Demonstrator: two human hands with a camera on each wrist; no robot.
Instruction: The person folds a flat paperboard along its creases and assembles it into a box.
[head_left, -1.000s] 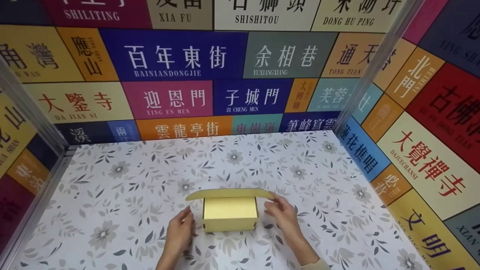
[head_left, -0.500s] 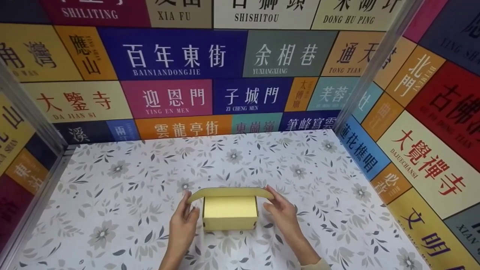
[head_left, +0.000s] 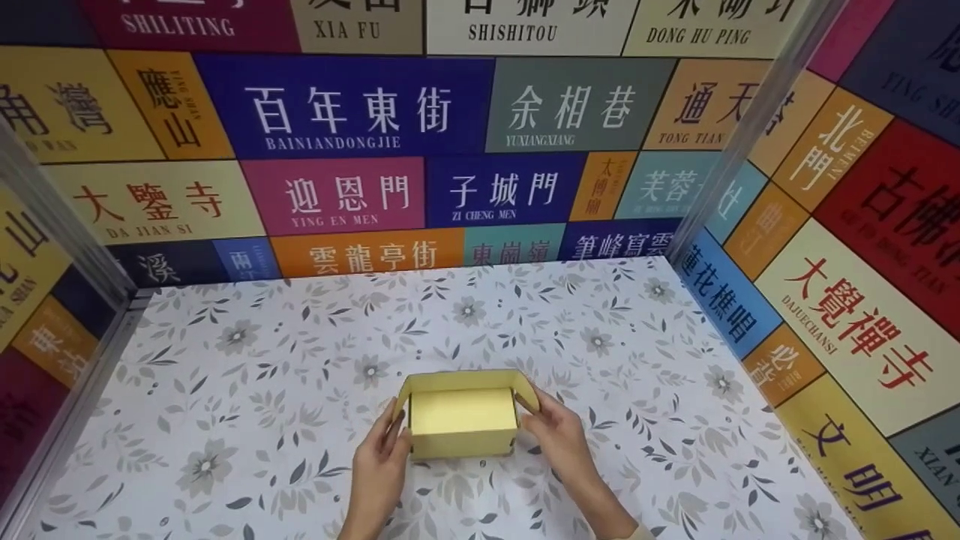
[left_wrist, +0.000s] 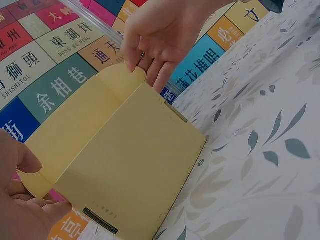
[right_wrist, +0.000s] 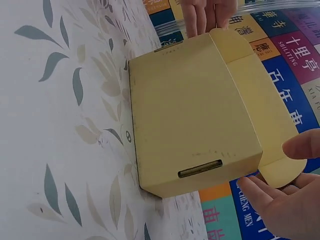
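A small yellow cardboard box stands on the patterned table in front of me. Its lid is raised at the back, and the rounded side tabs are bent forward from it. My left hand holds the left tab, with the thumb on one side and fingers on the other. At the opposite end, my right hand holds the right tab in a similar way. Slots show low on the box's front wall. Both wrist views show this wall closely.
A white tablecloth with grey flowers and leaves covers the table. Colourful panels with Chinese lettering stand behind it and at both sides. Metal posts mark the corners.
The left hand has come up to the left tab and taken hold of it. Both hands have moved inward, and the lid's side tabs, flat and spread before, now bend forward.
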